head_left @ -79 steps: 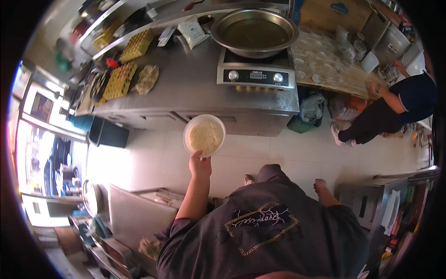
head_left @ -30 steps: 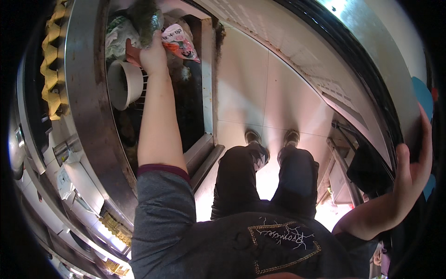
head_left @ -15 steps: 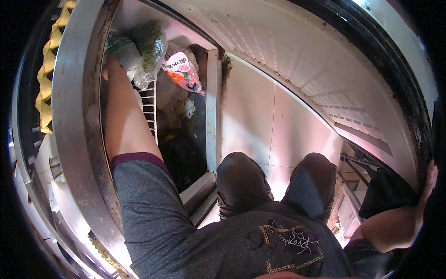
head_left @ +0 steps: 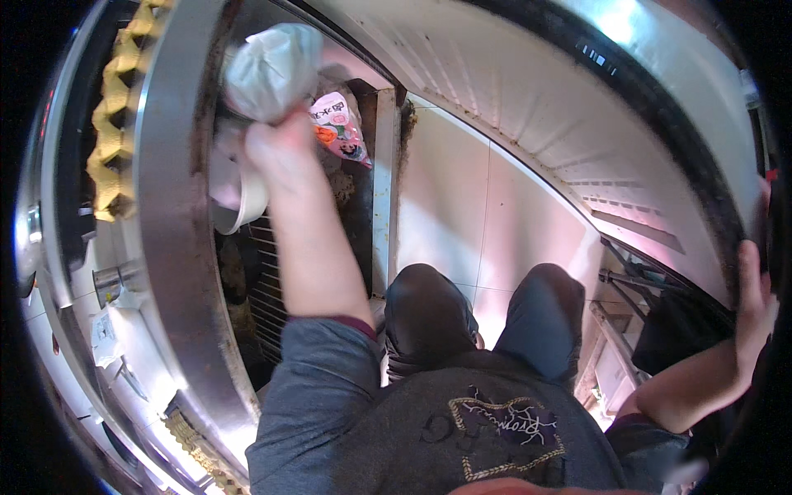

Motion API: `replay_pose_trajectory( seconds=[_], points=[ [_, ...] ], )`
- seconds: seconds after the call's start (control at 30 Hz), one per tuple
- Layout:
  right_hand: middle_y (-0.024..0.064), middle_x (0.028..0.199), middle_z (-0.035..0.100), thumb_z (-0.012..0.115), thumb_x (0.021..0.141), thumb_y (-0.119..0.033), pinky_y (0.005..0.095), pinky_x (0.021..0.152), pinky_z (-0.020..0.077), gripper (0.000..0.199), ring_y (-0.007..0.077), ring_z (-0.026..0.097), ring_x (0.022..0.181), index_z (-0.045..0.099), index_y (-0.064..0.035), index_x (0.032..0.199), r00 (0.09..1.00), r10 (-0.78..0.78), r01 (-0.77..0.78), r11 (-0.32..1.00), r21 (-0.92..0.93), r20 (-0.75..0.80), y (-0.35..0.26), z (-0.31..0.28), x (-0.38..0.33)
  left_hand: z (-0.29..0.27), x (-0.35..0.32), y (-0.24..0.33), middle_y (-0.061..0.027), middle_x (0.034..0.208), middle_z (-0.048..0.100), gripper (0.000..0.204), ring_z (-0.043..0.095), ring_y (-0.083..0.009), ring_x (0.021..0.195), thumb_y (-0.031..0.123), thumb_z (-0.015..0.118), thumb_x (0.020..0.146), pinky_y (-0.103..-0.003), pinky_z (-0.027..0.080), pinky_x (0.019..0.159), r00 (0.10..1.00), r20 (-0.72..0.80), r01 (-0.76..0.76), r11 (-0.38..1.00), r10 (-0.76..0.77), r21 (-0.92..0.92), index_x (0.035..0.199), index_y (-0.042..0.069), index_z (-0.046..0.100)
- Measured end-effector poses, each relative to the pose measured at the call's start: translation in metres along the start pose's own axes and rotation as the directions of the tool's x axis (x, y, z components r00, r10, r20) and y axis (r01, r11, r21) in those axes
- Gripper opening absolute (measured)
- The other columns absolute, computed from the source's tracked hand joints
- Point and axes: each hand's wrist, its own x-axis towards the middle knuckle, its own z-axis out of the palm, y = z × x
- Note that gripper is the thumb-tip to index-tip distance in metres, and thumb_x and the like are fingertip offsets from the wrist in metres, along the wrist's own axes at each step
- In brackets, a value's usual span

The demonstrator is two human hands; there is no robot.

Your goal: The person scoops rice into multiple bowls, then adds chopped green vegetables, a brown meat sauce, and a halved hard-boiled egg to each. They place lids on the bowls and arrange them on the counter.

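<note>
My left hand (head_left: 285, 140), somewhat blurred, is inside the open fridge cabinet, closed on a whitish, bunched plastic bag (head_left: 271, 70). What the bag contains cannot be made out. A pale, round-edged container (head_left: 252, 196) sits beside my left wrist, above the wire shelf (head_left: 266, 285). To the right of the bag, a pink printed packet (head_left: 341, 132) lies in the cabinet. At the far right, my right hand (head_left: 752, 301) grips the outer edge of the open fridge door (head_left: 528, 115); some of its fingers are hidden behind the edge.
The metal cabinet frame (head_left: 177, 206) runs along the left of the opening. Yellow egg trays (head_left: 115, 115) stand left of it. Between my knees and the door lies a tiled floor (head_left: 450, 181). A dark bag-like thing (head_left: 672, 342) is under the door at right.
My left hand has come up and right from deep inside the cabinet, bringing the whitish bag with it. More of the wire shelf and the pale container show. My right hand stays at the door edge.
</note>
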Motion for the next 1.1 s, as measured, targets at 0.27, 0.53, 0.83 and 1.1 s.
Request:
replay_pose_trajectory(
  seconds=[0.27, 0.53, 0.83, 1.1],
  points=[
    [0.0203, 0.114, 0.062, 0.073, 0.081, -0.032, 0.0388, 0.092, 0.0458, 0.057, 0.0323, 0.059, 0.105, 0.055, 0.0000, 0.126, 0.932, 0.155, -0.167, 0.986, 0.009, 0.328, -0.002, -0.009, -0.003, 0.020, -0.240, -0.023, -0.0095, 0.125, 0.057, 0.039, 0.056, -0.0249, 0.115, 0.029, 0.042, 0.101, -0.041, 0.046, 0.099, 0.986, -0.128, 0.157, 0.830, -0.103, 0.535, 0.130, 0.004, 0.048],
    [0.0271, 0.131, 0.049, 0.069, 0.085, -0.034, 0.0449, 0.103, 0.0391, 0.075, 0.0417, 0.047, 0.121, 0.034, 0.0022, 0.141, 0.801, -0.085, -0.103, 0.956, 0.275, 0.593, -0.067, 0.032, -0.108, 0.081, -0.394, 0.182, -0.0101, 0.118, 0.061, 0.030, 0.059, -0.0237, 0.109, 0.011, 0.046, 0.098, -0.037, 0.046, 0.096, 0.993, -0.075, 0.019, 0.497, 0.094, 0.868, 0.125, 0.000, 0.052],
    [0.0121, 0.118, 0.054, 0.065, 0.090, -0.016, 0.0287, 0.079, 0.0500, 0.042, 0.0179, 0.058, 0.096, 0.051, -0.0032, 0.128, 0.660, -0.513, -0.205, 0.579, 0.789, 0.548, -0.293, 0.030, -0.175, 0.018, -0.443, 0.367, -0.0150, 0.097, 0.065, 0.015, 0.060, -0.0287, 0.093, 0.000, 0.054, 0.084, -0.038, 0.047, 0.079, 0.893, 0.348, -0.372, 0.033, 0.286, 0.928, 0.093, 0.001, 0.066],
    [0.0164, 0.121, 0.051, 0.071, 0.081, -0.022, 0.0376, 0.088, 0.0471, 0.052, 0.0271, 0.056, 0.104, 0.054, -0.0067, 0.128, 0.163, -0.909, 0.459, 0.413, 0.786, 0.383, -0.443, 0.040, -0.256, -0.020, -0.494, 0.388, -0.0064, 0.101, 0.059, 0.034, 0.054, -0.0183, 0.101, 0.007, 0.075, 0.077, -0.030, 0.041, 0.089, 0.836, 0.254, -0.297, 0.013, 0.486, 0.955, 0.108, 0.003, 0.063]
  ],
)
